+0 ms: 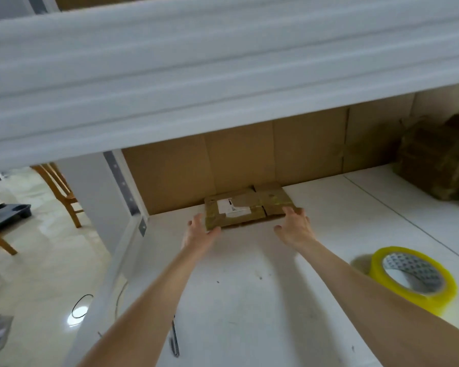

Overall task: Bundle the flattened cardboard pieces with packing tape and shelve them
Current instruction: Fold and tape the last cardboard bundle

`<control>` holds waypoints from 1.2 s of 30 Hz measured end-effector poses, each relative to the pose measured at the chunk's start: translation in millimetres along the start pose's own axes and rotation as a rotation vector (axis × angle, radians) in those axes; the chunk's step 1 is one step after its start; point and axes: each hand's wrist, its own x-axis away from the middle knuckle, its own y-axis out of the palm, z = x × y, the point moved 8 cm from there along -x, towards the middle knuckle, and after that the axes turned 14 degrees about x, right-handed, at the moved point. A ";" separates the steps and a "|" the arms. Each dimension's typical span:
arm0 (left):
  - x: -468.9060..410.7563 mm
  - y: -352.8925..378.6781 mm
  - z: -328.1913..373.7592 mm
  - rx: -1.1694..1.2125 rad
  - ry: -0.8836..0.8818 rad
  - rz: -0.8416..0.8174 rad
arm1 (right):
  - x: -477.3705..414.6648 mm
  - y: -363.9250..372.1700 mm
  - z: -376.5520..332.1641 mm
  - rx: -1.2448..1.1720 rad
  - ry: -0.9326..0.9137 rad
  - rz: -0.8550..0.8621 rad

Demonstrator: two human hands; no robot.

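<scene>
Bundle, seemingly against backboard; tape right

Both bare arms stretch forward, converging a little toward the hands. The left forearm runs up from the lower left, the right forearm from the lower right. The left hand has straight, slightly spread fingers, its thumb angled toward the right hand. The right hand sits slightly farther forward, fingers extended, thumb spread toward the left. The hands are apart, and neither is curled.
</scene>
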 end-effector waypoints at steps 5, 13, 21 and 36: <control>-47.8 11.5 -9.5 0.211 -0.156 0.102 | -26.9 0.7 11.8 0.055 -0.106 0.002; -56.9 39.3 -11.2 0.720 -0.257 0.147 | -45.5 11.2 28.8 0.169 -0.151 -0.054; -9.4 -3.9 27.9 0.902 -0.041 -0.071 | -31.9 -55.9 43.0 -0.283 0.060 0.158; 126.8 -17.4 33.1 0.916 0.244 -0.153 | 115.4 -73.7 47.5 -0.746 -0.144 0.123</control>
